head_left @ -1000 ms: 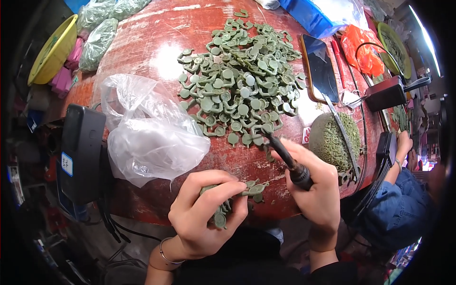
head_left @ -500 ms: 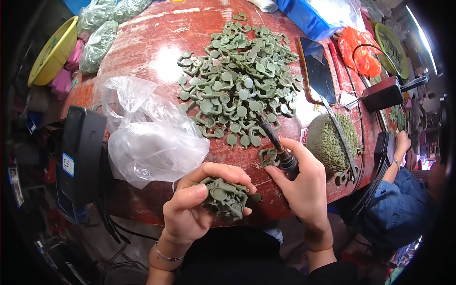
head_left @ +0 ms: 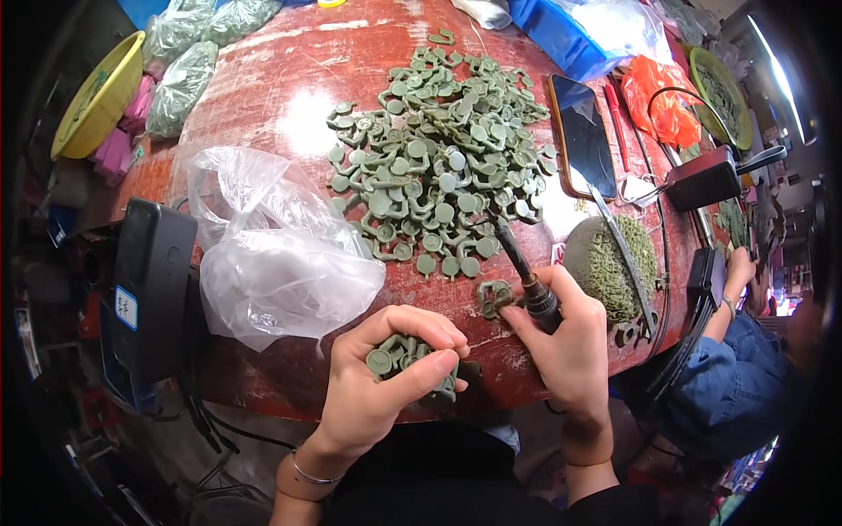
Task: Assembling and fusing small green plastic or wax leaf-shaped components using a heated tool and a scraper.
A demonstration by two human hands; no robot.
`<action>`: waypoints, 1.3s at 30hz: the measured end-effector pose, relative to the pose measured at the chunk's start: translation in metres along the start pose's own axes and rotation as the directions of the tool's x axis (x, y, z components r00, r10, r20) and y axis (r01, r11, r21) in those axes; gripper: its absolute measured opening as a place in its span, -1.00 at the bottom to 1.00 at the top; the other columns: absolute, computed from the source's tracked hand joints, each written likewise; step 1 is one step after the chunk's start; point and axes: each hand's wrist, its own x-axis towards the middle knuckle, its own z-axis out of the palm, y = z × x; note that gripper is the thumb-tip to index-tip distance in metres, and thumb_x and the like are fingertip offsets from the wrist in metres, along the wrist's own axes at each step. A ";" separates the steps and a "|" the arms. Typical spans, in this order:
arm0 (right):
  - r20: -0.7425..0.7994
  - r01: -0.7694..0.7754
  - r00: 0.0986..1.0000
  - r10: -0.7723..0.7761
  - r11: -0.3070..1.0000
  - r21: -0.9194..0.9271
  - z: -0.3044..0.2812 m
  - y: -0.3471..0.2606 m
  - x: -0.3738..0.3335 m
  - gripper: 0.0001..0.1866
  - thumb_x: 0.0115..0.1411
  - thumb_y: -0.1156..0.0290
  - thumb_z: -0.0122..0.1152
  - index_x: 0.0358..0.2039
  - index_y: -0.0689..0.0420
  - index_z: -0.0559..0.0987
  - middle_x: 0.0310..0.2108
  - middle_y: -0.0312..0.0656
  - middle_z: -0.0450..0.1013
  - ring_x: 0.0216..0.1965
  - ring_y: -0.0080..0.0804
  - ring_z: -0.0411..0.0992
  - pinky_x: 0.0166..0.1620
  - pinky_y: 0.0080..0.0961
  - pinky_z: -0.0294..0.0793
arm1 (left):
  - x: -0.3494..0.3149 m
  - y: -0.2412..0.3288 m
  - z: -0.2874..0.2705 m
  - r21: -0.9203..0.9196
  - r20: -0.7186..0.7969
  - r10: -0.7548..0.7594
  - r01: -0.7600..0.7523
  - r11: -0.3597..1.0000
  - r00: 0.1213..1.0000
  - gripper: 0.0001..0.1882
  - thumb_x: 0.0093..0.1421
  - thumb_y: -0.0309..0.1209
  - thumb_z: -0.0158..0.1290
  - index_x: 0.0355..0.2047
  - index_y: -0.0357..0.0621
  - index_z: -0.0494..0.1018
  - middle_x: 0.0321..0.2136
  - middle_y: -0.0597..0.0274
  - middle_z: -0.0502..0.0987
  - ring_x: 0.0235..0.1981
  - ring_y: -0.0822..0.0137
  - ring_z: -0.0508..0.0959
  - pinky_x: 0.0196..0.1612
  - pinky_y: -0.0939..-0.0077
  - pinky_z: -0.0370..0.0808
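My left hand (head_left: pixel 364 394) is closed around a cluster of small green plastic parts (head_left: pixel 388 358), with round discs and curved arms, above the table's near edge. The thumb lies across the cluster. In my right hand (head_left: pixel 568 355) is a black soldering iron (head_left: pixel 541 303), its dark shaft pointing up and away toward the pile. A loose green part (head_left: pixel 493 296) lies by my right thumb and fingertips, seemingly touched by them. Just beyond spreads a big heap of like green parts (head_left: pixel 456 162). The iron's tip is hard to make out against the heap.
A clear plastic bag (head_left: pixel 285 276) lies left of the heap. On the right are a phone (head_left: pixel 583 136), a rounded block with a rough green top (head_left: pixel 614 263), a metal strip (head_left: pixel 624 250) across it, and cables. A black device (head_left: pixel 153 285) stands left. Another person's hand (head_left: pixel 739 267) is at far right.
My left hand has turned and closed more around the green parts, its thumb moving across them. My right hand, with the iron, has shifted slightly right.
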 end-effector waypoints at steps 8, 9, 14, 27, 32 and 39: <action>0.260 -0.277 0.951 0.165 0.829 0.487 -0.013 -0.016 -0.011 -0.91 0.03 0.60 0.16 -0.40 0.23 0.48 -0.65 -0.33 0.39 -0.58 -0.71 0.35 -0.48 -0.69 0.33 | 0.000 0.006 0.008 0.108 -0.091 -0.136 0.146 0.983 0.986 -0.84 0.13 -0.52 0.07 -0.26 -0.31 0.42 -0.37 0.23 0.50 -0.37 0.51 0.52 -0.33 0.60 0.56; 0.241 -0.182 0.969 0.059 0.829 0.529 -0.012 -0.014 -0.013 -0.91 0.02 0.61 0.14 -0.40 0.23 0.48 -0.64 -0.35 0.39 -0.56 -0.73 0.35 -0.46 -0.70 0.33 | 0.000 0.008 0.008 0.108 -0.090 -0.138 0.147 0.983 0.986 -0.84 0.13 -0.52 0.07 -0.26 -0.31 0.42 -0.37 0.23 0.50 -0.37 0.51 0.52 -0.33 0.60 0.56; 0.228 -0.066 0.967 -0.115 0.752 0.656 -0.013 -0.011 -0.017 -0.88 -0.01 0.63 0.12 -0.40 0.25 0.48 -0.56 -0.28 0.45 -0.48 -0.67 0.42 -0.38 -0.69 0.39 | 0.000 0.012 0.009 -0.034 -0.057 -0.301 0.300 0.953 0.952 -0.81 0.13 -0.48 0.08 -0.24 -0.27 0.42 -0.39 0.26 0.51 -0.38 0.54 0.50 -0.33 0.61 0.55; -0.032 0.023 0.999 -0.017 0.977 0.213 -0.002 0.002 -0.008 -0.67 0.04 0.61 0.15 -0.12 0.29 0.44 -0.56 -0.28 0.46 -0.56 -0.67 0.38 -0.48 -0.74 0.29 | -0.010 -0.001 0.002 0.244 0.065 0.112 -0.125 0.962 0.992 -0.86 0.07 -0.66 0.04 -0.31 -0.37 0.41 -0.29 0.11 0.45 -0.35 0.44 0.52 -0.32 0.62 0.57; -0.144 0.210 0.968 -0.207 0.978 0.005 0.011 0.013 0.000 -0.66 0.00 0.60 0.21 -0.16 0.22 0.41 -0.56 -0.01 0.43 -0.54 -0.13 0.44 -0.42 -0.44 0.39 | -0.014 -0.004 0.004 0.324 0.060 0.207 -0.216 0.921 0.976 -0.84 0.03 -0.68 0.06 -0.33 -0.34 0.42 -0.29 0.07 0.48 -0.31 0.41 0.52 -0.30 0.59 0.52; -0.095 0.027 0.995 -0.021 0.998 0.062 0.004 0.005 -0.003 -0.79 0.00 0.58 0.22 -0.35 0.24 0.40 -0.58 -0.07 0.43 -0.57 -0.24 0.44 -0.48 -0.47 0.36 | -0.011 -0.001 0.005 0.581 0.155 0.410 -0.419 0.698 0.899 -0.80 -0.06 -0.71 0.10 -0.37 -0.29 0.45 -0.35 0.10 0.53 -0.32 0.36 0.55 -0.23 0.55 0.47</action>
